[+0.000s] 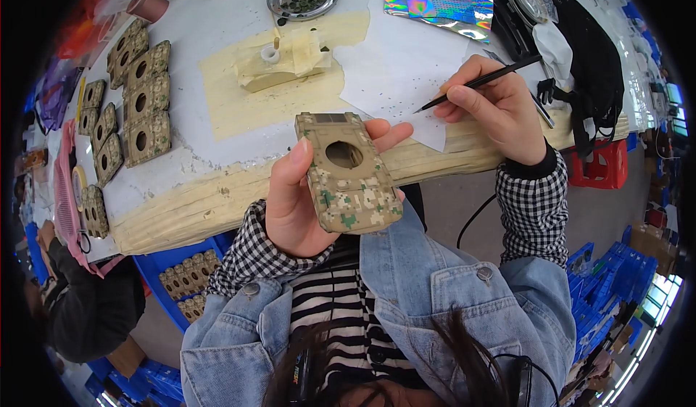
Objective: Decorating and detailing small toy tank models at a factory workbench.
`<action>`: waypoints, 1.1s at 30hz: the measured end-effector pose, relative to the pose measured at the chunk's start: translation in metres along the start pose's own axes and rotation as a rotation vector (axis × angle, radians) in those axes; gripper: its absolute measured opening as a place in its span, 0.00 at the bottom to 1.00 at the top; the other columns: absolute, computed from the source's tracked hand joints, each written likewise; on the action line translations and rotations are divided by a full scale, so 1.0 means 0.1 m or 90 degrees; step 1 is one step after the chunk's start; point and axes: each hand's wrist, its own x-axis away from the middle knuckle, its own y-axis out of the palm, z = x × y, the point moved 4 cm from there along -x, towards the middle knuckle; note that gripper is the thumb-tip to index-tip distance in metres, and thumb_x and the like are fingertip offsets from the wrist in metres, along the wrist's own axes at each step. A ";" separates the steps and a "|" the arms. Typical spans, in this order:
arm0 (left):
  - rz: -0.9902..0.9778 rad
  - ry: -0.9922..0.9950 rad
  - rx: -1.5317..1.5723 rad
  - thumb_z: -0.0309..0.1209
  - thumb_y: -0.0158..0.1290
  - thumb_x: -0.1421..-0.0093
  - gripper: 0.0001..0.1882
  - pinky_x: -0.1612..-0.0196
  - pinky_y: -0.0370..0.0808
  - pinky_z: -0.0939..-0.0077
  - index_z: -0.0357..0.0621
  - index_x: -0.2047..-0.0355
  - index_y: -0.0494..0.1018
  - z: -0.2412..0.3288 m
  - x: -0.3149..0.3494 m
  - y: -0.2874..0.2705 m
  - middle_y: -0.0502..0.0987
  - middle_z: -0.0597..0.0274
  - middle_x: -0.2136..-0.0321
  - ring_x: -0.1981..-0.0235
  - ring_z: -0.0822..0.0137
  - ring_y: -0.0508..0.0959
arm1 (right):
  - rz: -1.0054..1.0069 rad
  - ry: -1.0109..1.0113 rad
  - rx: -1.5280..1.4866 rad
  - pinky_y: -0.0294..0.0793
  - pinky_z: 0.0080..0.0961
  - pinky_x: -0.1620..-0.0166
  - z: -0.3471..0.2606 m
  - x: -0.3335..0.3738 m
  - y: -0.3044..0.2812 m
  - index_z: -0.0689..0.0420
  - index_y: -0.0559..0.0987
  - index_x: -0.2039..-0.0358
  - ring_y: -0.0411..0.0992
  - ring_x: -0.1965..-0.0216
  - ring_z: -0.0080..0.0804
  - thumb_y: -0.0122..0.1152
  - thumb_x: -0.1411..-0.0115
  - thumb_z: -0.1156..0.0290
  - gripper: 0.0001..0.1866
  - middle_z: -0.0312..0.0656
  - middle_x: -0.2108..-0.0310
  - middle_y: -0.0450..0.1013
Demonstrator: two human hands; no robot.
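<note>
White tabletop [190, 178] stretches before the person, cream tape wrapped along its front edge. Across it, the left hand [288, 215] curls round a camouflage hull [355, 196], round hole facing up, held up near the edge. Opposite, the right hand [504, 113] pinches a slim black tool [500, 75], tip angled down toward speckled white paper [377, 62]. Dark green bits [308, 4] lie in a round metal dish [303, 17]; lower left, a blue bin [150, 270] holds rows of more hulls [190, 273].

Bright, even light; rainbow glare on foil [451, 6]; bowed edges, black corners.
</note>
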 end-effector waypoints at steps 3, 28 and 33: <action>0.002 0.001 -0.003 0.57 0.37 0.41 0.39 0.71 0.81 0.71 0.32 0.44 0.59 0.00 0.00 0.01 0.59 0.38 0.44 0.46 0.46 0.66 | 0.021 -0.007 -0.009 0.76 0.15 0.63 -0.01 0.00 -0.01 0.64 0.73 0.66 0.75 0.67 0.22 0.55 0.39 0.72 0.07 0.39 0.72 0.73; -0.212 0.000 0.013 0.55 0.41 0.41 0.42 0.53 0.74 0.60 0.36 0.38 0.45 0.10 0.01 0.06 0.47 0.42 0.38 0.44 0.58 0.61 | 0.072 -0.424 0.466 0.75 0.25 0.65 -0.52 0.33 0.47 0.62 0.74 0.65 0.76 0.67 0.37 0.67 0.52 0.74 0.14 0.49 0.66 0.76; -0.277 0.016 0.037 0.52 0.44 0.41 0.42 0.51 0.75 0.59 0.36 0.38 0.44 0.10 0.02 0.09 0.46 0.43 0.37 0.43 0.59 0.65 | 0.101 -0.444 0.447 0.75 0.25 0.69 -0.57 0.32 0.48 0.62 0.76 0.68 0.76 0.70 0.37 0.68 0.54 0.76 0.13 0.47 0.69 0.74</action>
